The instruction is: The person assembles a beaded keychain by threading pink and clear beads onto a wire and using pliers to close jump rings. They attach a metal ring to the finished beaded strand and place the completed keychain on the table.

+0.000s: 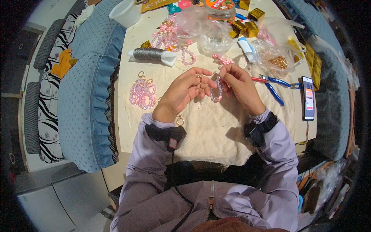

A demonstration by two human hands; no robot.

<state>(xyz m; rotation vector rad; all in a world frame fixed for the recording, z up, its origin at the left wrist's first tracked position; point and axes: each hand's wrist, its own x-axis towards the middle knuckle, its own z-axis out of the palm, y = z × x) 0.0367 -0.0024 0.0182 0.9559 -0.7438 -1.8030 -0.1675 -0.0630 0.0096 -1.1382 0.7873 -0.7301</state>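
Over the cloth, a loop of lilac and pink beads (217, 92) hangs between my two hands. My right hand (240, 83) is closed, its thumb and fingers pinching the upper part of the strand. My left hand (188, 86) is partly curled, its fingertips at the strand's left side; a gold ring shows at its fingers. Whatever thin thread runs between the fingertips is too fine to make out. Below the left hand, gold clasps (180, 120) lie on the cloth. Finished-looking pink and lilac beaded loops (143, 92) with gold rings lie to the left.
A spool of grey thread (148, 55) lies at the far left. Beyond my hands are more beaded strands (166, 34), plastic bags (216, 40) and a clear jar (219, 11). Red- and blue-handled pliers (273, 91) and a phone (308, 98) lie on the right.
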